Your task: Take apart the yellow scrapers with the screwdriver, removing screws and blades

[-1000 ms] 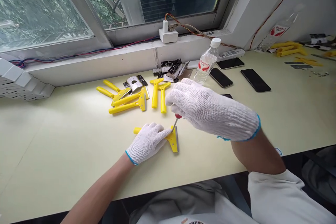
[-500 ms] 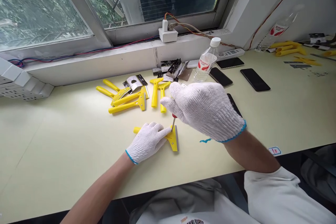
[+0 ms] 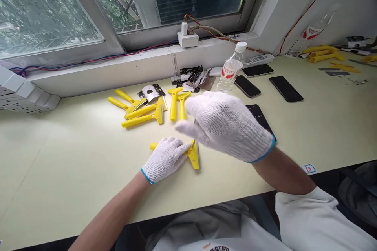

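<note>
My gloved left hand [image 3: 166,159] is wrapped round the handle of a yellow scraper [image 3: 193,157] and presses it flat on the table. The scraper's blade edge faces right. Above its head is my gloved right hand [image 3: 225,125], thumb and fingers round a screwdriver [image 3: 194,141]. Only the metal shaft shows, with its tip at the upper part of the scraper head; the handle is hidden by the glove. Behind my hands lie several more yellow scrapers [image 3: 141,120], two of them [image 3: 173,106] side by side, partly behind my right hand.
Black and white packaging [image 3: 193,78] and a water bottle [image 3: 231,68] stand near the sill. Phones [image 3: 286,89] lie right of the bottle, one [image 3: 260,119] beside my right wrist. White boxes [image 3: 26,92] are at the left, yellow parts [image 3: 325,54] at the far right.
My right hand has turned and come slightly lower, with its thumb further left. The red part of the screwdriver is now hidden, and more of the phone beside my wrist shows. My left hand stays in place.
</note>
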A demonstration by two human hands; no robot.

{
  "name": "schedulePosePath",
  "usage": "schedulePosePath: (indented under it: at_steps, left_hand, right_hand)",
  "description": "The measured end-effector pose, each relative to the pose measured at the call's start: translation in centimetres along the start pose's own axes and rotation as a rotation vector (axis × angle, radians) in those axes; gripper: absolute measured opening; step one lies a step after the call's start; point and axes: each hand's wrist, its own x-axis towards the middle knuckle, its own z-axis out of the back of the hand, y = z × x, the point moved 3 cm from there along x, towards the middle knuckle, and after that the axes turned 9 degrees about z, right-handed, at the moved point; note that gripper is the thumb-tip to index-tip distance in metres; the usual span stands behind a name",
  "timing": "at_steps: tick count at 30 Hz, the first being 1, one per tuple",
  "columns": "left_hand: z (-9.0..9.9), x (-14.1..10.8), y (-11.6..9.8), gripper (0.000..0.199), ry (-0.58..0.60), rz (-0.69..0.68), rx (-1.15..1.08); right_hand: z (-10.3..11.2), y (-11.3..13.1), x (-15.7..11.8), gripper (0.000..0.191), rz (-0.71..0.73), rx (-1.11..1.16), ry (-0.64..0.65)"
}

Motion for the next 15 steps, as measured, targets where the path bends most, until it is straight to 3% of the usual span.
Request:
schedulePosePath:
  at_steps: [2,4,8,12,15]
  left_hand:
    - [0.2,0.0,-0.1,0.040,0.027,0.001,0.032]
    - [0.4,0.0,-0.2,0.041,0.041,0.002,0.048]
    - [0.6,0.0,-0.3,0.041,0.042,0.001,0.051]
    - [0.6,0.1,-0.4,0.037,0.049,0.012,0.063]
    - [0.6,0.1,-0.4,0.037,0.046,0.016,0.062]
  right_hand:
    - [-0.1,0.0,-0.3,0.040,-0.124,-0.169,-0.002]
    - [0.0,0.0,-0.7,0.032,-0.043,-0.181,0.026]
    - [0.8,-0.8,-1.6,0.026,0.270,0.080,0.051]
    - [0.8,-2.2,-1.1,0.021,0.347,0.403,0.107]
    - [0.5,-2.4,-0.4,0.030,0.380,0.587,0.093]
